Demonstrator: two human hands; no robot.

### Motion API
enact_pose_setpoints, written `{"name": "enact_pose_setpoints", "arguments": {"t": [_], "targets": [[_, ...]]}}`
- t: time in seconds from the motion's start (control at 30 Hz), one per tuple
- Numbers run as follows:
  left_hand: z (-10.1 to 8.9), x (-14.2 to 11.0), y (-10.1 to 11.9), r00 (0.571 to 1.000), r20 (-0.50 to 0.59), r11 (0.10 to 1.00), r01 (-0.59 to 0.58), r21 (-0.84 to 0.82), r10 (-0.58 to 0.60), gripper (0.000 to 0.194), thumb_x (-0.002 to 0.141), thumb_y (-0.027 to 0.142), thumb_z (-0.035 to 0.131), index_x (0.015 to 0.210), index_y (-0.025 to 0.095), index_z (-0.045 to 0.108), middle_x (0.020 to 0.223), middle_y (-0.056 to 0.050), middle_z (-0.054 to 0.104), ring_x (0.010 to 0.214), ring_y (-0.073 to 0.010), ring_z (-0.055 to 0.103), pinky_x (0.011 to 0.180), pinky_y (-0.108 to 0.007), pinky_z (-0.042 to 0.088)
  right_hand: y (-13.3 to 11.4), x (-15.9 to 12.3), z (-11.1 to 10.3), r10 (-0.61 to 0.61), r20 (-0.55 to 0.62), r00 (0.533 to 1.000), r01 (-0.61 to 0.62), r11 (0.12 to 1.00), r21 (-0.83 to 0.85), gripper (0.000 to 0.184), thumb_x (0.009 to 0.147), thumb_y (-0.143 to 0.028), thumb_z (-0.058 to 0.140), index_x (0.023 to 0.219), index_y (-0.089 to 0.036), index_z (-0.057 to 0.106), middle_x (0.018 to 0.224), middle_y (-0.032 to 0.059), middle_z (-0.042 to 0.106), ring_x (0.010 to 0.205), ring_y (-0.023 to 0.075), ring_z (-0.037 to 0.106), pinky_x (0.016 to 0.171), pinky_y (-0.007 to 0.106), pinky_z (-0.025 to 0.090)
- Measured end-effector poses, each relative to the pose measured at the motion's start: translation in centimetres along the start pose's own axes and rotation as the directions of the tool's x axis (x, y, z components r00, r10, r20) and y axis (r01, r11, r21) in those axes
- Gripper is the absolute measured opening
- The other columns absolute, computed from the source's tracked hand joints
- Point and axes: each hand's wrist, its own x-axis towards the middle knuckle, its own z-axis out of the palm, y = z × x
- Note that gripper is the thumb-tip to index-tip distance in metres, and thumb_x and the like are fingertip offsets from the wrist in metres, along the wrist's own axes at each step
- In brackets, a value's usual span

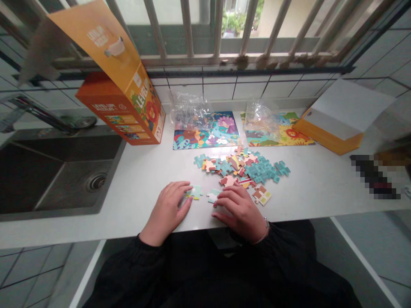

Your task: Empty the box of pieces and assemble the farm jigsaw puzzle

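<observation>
My left hand (168, 209) lies flat on the white counter, fingers stretched out, its fingertips touching a small teal puzzle piece (195, 192). My right hand (239, 209) rests palm down beside it, fingers slightly curled, fingertips on another pale teal piece (212, 196). Just beyond both hands lies a loose pile of several puzzle pieces (245, 169), mostly teal backs with some coloured faces. A red and cream piece (262, 195) sits right of my right hand.
A steel sink (58, 171) with tap fills the left. An orange puzzle box (125, 107) stands open behind. Two picture sheets (207, 132) (279, 130) with clear plastic bags lie by the tiled wall. A yellow box lid (334, 128) sits right.
</observation>
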Motion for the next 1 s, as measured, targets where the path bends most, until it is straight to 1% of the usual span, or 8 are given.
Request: {"name": "enact_pose_setpoints", "arguments": {"t": [0.2, 0.3, 0.47, 0.57, 0.67, 0.77, 0.87, 1.0], "targets": [[0.6, 0.8, -0.6, 0.965, -0.221, 0.972, 0.176, 0.154, -0.140, 0.022, 0.106, 0.026, 0.059, 0.126, 0.021, 0.068, 0.137, -0.016, 0.071, 0.131, -0.0344, 0.066, 0.116, -0.057, 0.052, -0.4, -0.4, -0.2, -0.089, -0.026, 0.996, 0.090, 0.995, 0.030, 0.014, 0.102, -0.029, 0.077, 0.093, -0.025, 0.068, 0.093, 0.0025, 0.077, 0.095, 0.0222, 0.066, 0.092, 0.042, 0.055], [0.8, 0.7, -0.6, 0.957, -0.250, 0.960, 0.198, 0.196, -0.146, 0.023, 0.106, 0.027, 0.059, 0.126, 0.019, 0.068, 0.141, -0.018, 0.069, 0.135, -0.0362, 0.063, 0.118, -0.059, 0.051, -0.5, -0.4, -0.4, -0.090, -0.031, 0.995, 0.090, 0.996, 0.019, 0.016, 0.104, -0.028, 0.074, 0.090, -0.024, 0.066, 0.089, 0.0023, 0.075, 0.092, 0.0219, 0.064, 0.087, 0.041, 0.053], [0.5, 2.5, -0.3, 0.991, -0.116, 0.988, 0.079, 0.135, -0.064, 0.026, 0.107, 0.024, 0.056, 0.130, 0.021, 0.068, 0.138, -0.014, 0.073, 0.131, -0.0326, 0.067, 0.118, -0.056, 0.054, 0.1, -0.4, -1.4, -0.077, -0.038, 0.996, 0.077, 0.997, -0.001, 0.014, 0.102, -0.024, 0.075, 0.092, -0.024, 0.066, 0.090, 0.0021, 0.076, 0.093, 0.0226, 0.065, 0.088, 0.042, 0.054], [0.3, 5.8, -0.6, 1.000, -0.010, 0.993, 0.011, 0.118, -0.010, 0.038, 0.105, 0.023, 0.056, 0.143, 0.021, 0.064, 0.153, -0.015, 0.067, 0.143, -0.0330, 0.061, 0.125, -0.057, 0.049, 0.9, 0.7, -2.4, -0.039, -0.044, 0.998, 0.037, 0.998, -0.048, 0.008, 0.102, -0.022, 0.074, 0.098, -0.025, 0.069, 0.099, 0.0036, 0.079, 0.103, 0.0246, 0.066, 0.096, 0.045, 0.054], [0.7, 9.8, -1.3, 0.999, 0.011, 0.997, -0.045, 0.066, 0.045, 0.050, 0.102, 0.027, 0.063, 0.151, 0.019, 0.060, 0.161, -0.017, 0.061, 0.151, -0.0343, 0.056, 0.129, -0.058, 0.044, 2.3, 3.3, -2.9, 0.034, -0.021, 0.999, -0.036, 0.993, -0.110, 0.005, 0.105, -0.024, 0.071, 0.109, -0.026, 0.073, 0.113, 0.0056, 0.080, 0.112, 0.0268, 0.068, 0.107, 0.050, 0.052], [1.4, 12.5, -2.2, 0.989, 0.086, 0.993, -0.115, -0.023, 0.117, 0.053, 0.097, 0.037, 0.073, 0.147, 0.021, 0.065, 0.156, -0.016, 0.065, 0.146, -0.0344, 0.060, 0.127, -0.058, 0.046, 4.0, 6.5, -1.9, 0.093, -0.001, 0.996, -0.091, 0.981, -0.169, 0.020, 0.106, -0.029, 0.070, 0.125, -0.025, 0.074, 0.127, 0.0086, 0.079, 0.121, 0.0298, 0.067, 0.114, 0.054, 0.050], [1.8, 13.3, -2.9, 0.984, 0.111, 0.989, -0.133, -0.069, 0.140, 0.049, 0.096, 0.040, 0.077, 0.142, 0.023, 0.068, 0.151, -0.015, 0.069, 0.141, -0.0334, 0.063, 0.124, -0.058, 0.047, 5.8, 8.8, -0.1, 0.155, 0.017, 0.988, -0.149, 0.968, -0.201, 0.039, 0.102, -0.036, 0.077, 0.138, -0.022, 0.071, 0.141, 0.0123, 0.075, 0.133, 0.0346, 0.062, 0.117, 0.057, 0.049], [1.6, 13.0, -3.5, 0.981, 0.112, 0.982, -0.143, -0.119, 0.157, 0.046, 0.095, 0.039, 0.080, 0.137, 0.023, 0.068, 0.142, -0.013, 0.072, 0.134, -0.0312, 0.066, 0.118, -0.053, 0.051, 7.1, 9.2, 1.5, 0.191, 0.038, 0.981, -0.181, 0.966, -0.185, 0.033, 0.102, -0.037, 0.076, 0.132, -0.023, 0.073, 0.137, 0.0115, 0.076, 0.129, 0.0331, 0.064, 0.114, 0.055, 0.050]]}}
